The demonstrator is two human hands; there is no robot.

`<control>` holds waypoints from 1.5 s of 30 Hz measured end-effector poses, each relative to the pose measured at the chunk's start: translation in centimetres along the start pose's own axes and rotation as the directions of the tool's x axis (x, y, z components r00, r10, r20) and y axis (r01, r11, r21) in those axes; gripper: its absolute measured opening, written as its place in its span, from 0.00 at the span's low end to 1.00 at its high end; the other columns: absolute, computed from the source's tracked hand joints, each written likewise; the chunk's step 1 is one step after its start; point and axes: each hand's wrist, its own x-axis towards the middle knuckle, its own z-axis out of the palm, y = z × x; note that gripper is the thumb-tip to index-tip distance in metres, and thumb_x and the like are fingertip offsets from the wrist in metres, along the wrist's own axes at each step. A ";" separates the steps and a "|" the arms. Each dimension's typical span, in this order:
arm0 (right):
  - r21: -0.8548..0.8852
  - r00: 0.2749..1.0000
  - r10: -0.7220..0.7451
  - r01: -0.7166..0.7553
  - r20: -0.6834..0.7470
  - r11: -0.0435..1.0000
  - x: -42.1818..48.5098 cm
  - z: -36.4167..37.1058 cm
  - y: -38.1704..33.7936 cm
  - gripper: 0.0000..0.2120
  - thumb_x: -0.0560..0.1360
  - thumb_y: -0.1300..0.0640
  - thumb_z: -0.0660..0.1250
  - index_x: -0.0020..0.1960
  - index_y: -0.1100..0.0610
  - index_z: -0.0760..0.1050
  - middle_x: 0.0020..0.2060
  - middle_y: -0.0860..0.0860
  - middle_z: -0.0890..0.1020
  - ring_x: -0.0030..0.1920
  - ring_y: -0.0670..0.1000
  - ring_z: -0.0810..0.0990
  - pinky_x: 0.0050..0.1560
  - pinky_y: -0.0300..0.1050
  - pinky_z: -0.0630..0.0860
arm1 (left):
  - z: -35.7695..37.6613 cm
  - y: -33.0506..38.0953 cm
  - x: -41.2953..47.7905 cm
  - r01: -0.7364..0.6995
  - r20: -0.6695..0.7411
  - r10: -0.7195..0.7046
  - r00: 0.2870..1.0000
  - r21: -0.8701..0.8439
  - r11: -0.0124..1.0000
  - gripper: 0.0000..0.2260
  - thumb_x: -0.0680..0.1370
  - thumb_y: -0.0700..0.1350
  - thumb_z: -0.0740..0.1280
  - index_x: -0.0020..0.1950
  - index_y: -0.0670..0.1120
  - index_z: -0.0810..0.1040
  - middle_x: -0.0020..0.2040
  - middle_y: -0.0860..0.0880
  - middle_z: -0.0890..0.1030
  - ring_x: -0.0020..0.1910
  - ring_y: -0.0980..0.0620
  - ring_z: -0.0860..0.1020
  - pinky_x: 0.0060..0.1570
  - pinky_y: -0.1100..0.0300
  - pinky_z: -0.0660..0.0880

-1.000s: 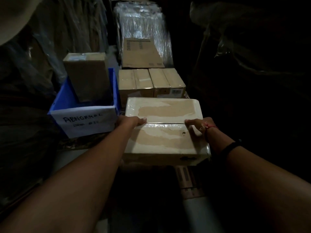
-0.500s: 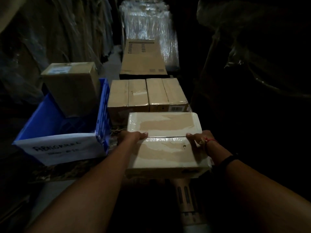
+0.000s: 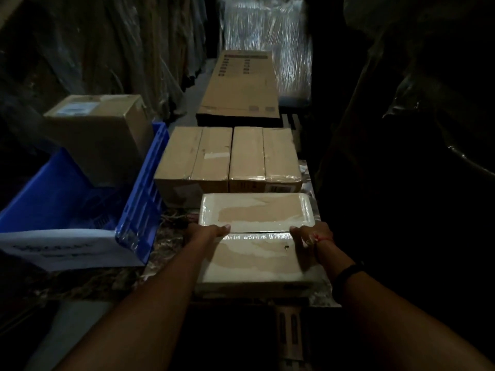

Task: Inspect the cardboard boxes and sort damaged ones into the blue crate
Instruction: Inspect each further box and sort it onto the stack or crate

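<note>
While both hands reach forward from the bottom of the frame, we see the near box (image 3: 254,261) lying between them at lower centre, flat, pale and wrapped in glossy film. Our left hand (image 3: 209,231) holds its far left corner and our right hand (image 3: 310,235) holds its far right corner. Each thumb lies along the top by the far edge and the fingers curl down the sides, their tips lost in shadow. A small dark mark (image 3: 286,247) shows on the top of this box near our right hand. A red thread (image 3: 322,239) and a dark band (image 3: 348,273) circle the right wrist.

Touching the far edge of the near box lies a second wrapped box (image 3: 254,212) of the same kind. Beyond it two taped brown boxes (image 3: 227,159) stand side by side, and further up the frame lies a long flat carton (image 3: 241,87), with a shrink-wrapped stack (image 3: 267,33) at top centre.

At the left of the frame stands the blue crate (image 3: 142,199), a blurred white label (image 3: 64,247) on its front wall. A brown box (image 3: 101,135) stands in its far end.

All of this rests on a mottled tabletop (image 3: 107,285), with pale floor (image 3: 67,333) at lower left. We see a dim room: plastic-covered goods (image 3: 107,49) fill the upper left, and the right side is nearly black.
</note>
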 end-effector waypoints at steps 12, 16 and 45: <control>-0.115 0.982 0.008 -0.031 -0.191 0.993 -5.1 2.4 -2.2 0.30 0.63 0.44 0.76 0.56 0.62 0.75 0.52 0.58 0.82 0.51 0.60 0.82 0.47 0.49 0.79 | 0.7 0.2 2.1 -0.034 0.007 0.033 0.999 0.037 0.999 0.52 0.60 0.50 0.84 0.74 0.34 0.61 0.73 0.37 0.66 0.70 0.37 0.68 0.65 0.43 0.71; -0.117 0.985 -0.008 -0.012 -0.175 0.993 -4.2 2.8 -1.6 0.28 0.61 0.42 0.77 0.52 0.60 0.76 0.49 0.58 0.82 0.49 0.59 0.82 0.48 0.51 0.80 | 0.9 -0.7 2.6 -0.075 0.016 0.074 0.997 0.026 0.997 0.53 0.49 0.63 0.83 0.66 0.37 0.72 0.63 0.40 0.77 0.60 0.38 0.77 0.58 0.45 0.76; -0.790 0.835 -0.273 0.544 0.477 0.281 -6.8 7.6 -9.0 0.40 0.76 0.63 0.65 0.79 0.48 0.45 0.78 0.56 0.41 0.78 0.58 0.42 0.73 0.64 0.58 | 1.8 5.0 -1.3 -0.611 0.630 0.232 0.741 0.776 -0.156 0.65 0.59 0.63 0.79 0.78 0.57 0.33 0.78 0.44 0.31 0.77 0.36 0.35 0.72 0.32 0.51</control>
